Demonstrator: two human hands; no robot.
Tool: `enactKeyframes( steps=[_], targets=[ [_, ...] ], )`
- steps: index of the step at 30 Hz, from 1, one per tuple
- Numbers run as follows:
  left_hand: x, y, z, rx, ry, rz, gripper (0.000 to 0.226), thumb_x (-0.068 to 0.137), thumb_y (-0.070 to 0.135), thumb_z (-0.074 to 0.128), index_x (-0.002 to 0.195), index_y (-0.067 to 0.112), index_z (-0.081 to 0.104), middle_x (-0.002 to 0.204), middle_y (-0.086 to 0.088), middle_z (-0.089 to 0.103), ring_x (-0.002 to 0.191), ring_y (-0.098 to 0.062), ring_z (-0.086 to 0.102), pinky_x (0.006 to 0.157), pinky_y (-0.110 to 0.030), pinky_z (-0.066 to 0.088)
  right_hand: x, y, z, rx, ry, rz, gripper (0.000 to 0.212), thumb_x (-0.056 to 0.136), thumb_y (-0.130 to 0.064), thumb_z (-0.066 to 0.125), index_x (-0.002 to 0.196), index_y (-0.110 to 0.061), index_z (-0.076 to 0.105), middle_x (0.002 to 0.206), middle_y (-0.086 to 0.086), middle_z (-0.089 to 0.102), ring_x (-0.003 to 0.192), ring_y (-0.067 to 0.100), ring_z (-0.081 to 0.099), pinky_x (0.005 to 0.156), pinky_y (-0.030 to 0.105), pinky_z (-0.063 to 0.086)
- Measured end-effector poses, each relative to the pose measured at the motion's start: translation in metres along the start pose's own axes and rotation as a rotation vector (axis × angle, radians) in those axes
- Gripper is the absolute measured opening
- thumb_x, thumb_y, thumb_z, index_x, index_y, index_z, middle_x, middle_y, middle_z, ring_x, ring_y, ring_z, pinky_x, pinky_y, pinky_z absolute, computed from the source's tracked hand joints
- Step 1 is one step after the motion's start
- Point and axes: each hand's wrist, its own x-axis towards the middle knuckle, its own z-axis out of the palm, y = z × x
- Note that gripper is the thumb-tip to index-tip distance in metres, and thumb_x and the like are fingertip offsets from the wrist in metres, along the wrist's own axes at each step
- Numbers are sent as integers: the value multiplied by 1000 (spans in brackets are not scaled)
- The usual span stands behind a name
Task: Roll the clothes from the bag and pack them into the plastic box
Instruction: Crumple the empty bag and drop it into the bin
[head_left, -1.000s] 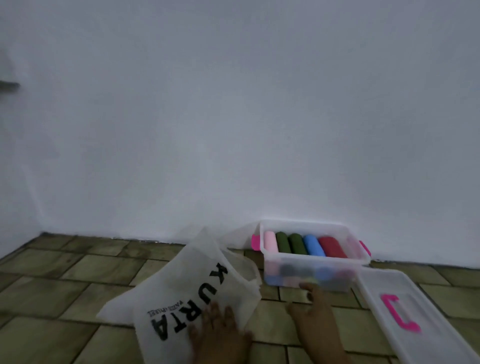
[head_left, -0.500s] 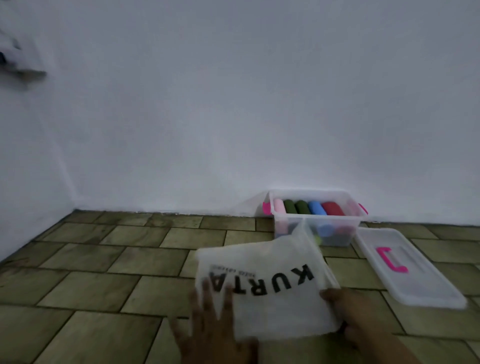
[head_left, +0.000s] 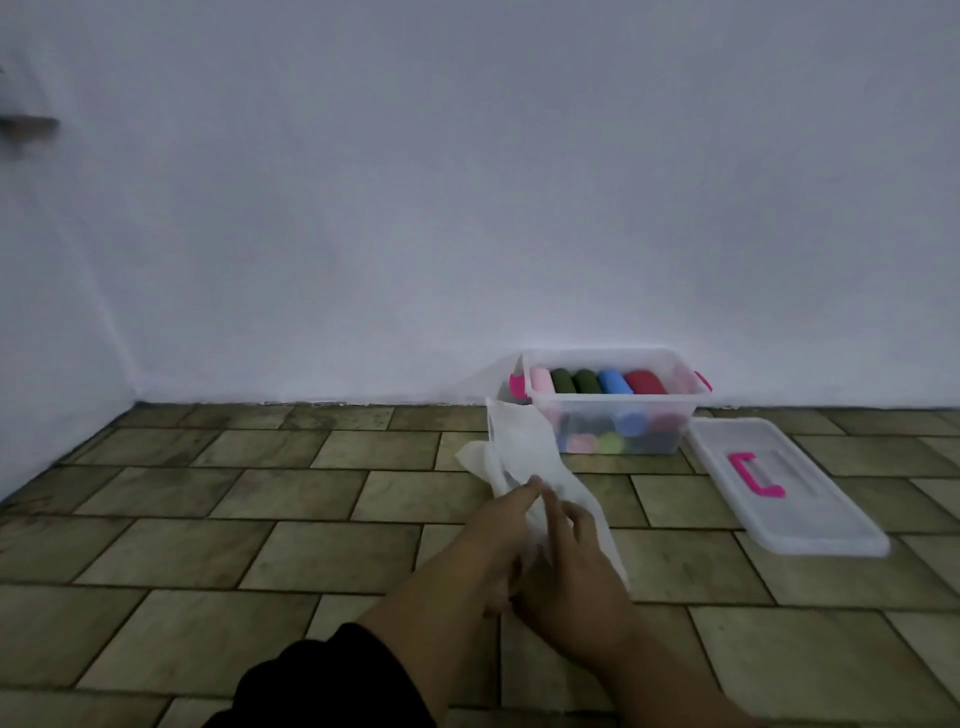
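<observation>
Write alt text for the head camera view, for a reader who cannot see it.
The left hand and right hand hold a crumpled white bag over a tiled floor. By the white wall stands a clear plastic box packed with rolled clothes in pink, green, blue and red; its lid with a pink handle lies on the floor to its right.

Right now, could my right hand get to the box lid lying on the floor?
Probably, but not freely: the right hand grips the white bag along with the left hand. Only bare floor tiles lie between it and the lid, off to its right.
</observation>
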Motion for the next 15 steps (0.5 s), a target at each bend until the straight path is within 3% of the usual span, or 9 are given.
enactKeyframes(
  steps=[2,3,4,6,8,10,13,15],
  targets=[
    [3,0,-1,40,-68,19,64,86,59,53,135,18,47,136,-9,54,125,-30,49,108,-47,37,5,5,9,-75,-21,-32,104,75,-46,67,149,-35,-6,160,1,-3,140,16,29,107,31,38],
    [3,-1,-4,58,-88,16,67,86,62,50,137,19,47,138,-8,53,126,-29,48,107,-45,38,7,7,10,-119,-10,-26,93,79,-43,66,150,-34,6,161,1,4,138,15,33,108,30,37],
    [5,-5,-8,75,-88,10,68,86,65,49,137,19,48,138,-8,54,126,-28,49,102,-42,40,9,9,11,-137,14,-18,75,83,-40,63,147,-33,24,158,0,20,132,13,42,106,29,40],
    [7,-9,-11,105,-18,2,65,86,63,50,134,20,52,131,-9,59,117,-26,55,88,-36,44,10,10,9,-160,39,22,36,89,-30,57,125,-32,53,135,-4,55,109,11,59,95,27,47],
    [13,-8,-15,115,180,25,53,90,53,52,128,17,54,117,-14,62,103,-27,58,91,-43,45,6,10,6,-200,-21,58,21,91,-28,52,109,-35,59,110,-9,66,95,8,61,91,26,46],
    [27,2,-21,7,279,13,48,92,48,51,125,15,56,113,-17,63,100,-31,59,99,-47,45,-2,17,4,-164,-62,41,19,91,-26,50,103,-33,63,101,-11,68,93,7,60,90,23,43],
    [48,17,-32,-193,451,-44,77,77,49,70,138,14,40,136,-16,49,118,-38,50,96,-51,45,-16,29,-9,71,-146,112,11,88,-22,54,84,-29,62,79,-12,65,78,5,59,70,13,42],
    [62,21,-34,-121,575,-1,92,68,42,80,142,17,31,139,-17,45,119,-40,48,95,-52,46,-20,36,-20,266,-192,226,13,88,-19,57,76,-23,60,71,-10,61,67,5,55,59,12,42]
  ],
)
